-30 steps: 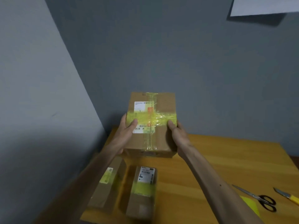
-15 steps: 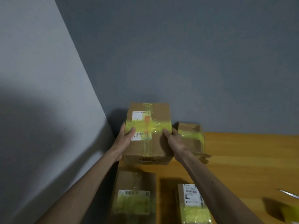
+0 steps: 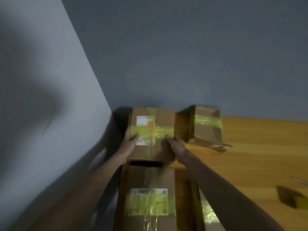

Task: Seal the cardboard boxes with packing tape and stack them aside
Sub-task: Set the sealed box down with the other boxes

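Carried deeper toward the wall corner since 1 s ago: held box (image 3: pixel 155 147), now low, just behind a big box (image 3: pixel 150 179).

Head view: gripped both sides. Left hand (image 3: pixel 129 143) w/ thumb on top at the yellow tape band (image 3: pixel 160 131), fingers round the left face; right hand (image 3: pixel 176 145) same on the right edge. Dark gap under front edge, can't tell if touching the tabletop (image 3: pixel 258 155). Just right of it, dented box (image 3: pixel 206 130) by the back wall, also taped. Small box (image 3: pixel 208 212) partly hidden under the right forearm. Far right: blurred yellow thing (image 3: pixel 296 201) & metal tip (image 3: pixel 300 180).
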